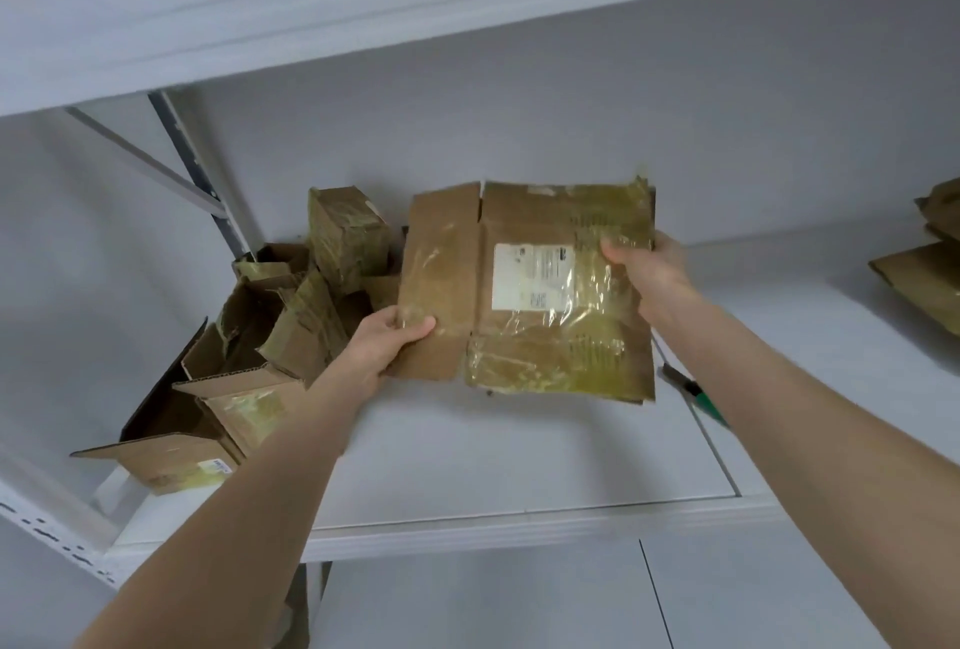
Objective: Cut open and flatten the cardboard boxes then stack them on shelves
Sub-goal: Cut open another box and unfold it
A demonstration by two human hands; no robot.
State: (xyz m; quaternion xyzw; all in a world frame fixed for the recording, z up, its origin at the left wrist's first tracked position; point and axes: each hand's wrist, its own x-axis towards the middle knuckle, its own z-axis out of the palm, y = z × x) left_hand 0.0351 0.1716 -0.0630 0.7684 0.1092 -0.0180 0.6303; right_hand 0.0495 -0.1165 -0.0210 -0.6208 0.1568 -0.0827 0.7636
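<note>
At frame centre we are holding a flattened, tape-covered brown cardboard box point(524, 289) above the white shelf point(519, 471), left hand point(387, 344) and right hand point(647, 279) grasping opposite edges, probably to keep it flat for stacking.
</note>
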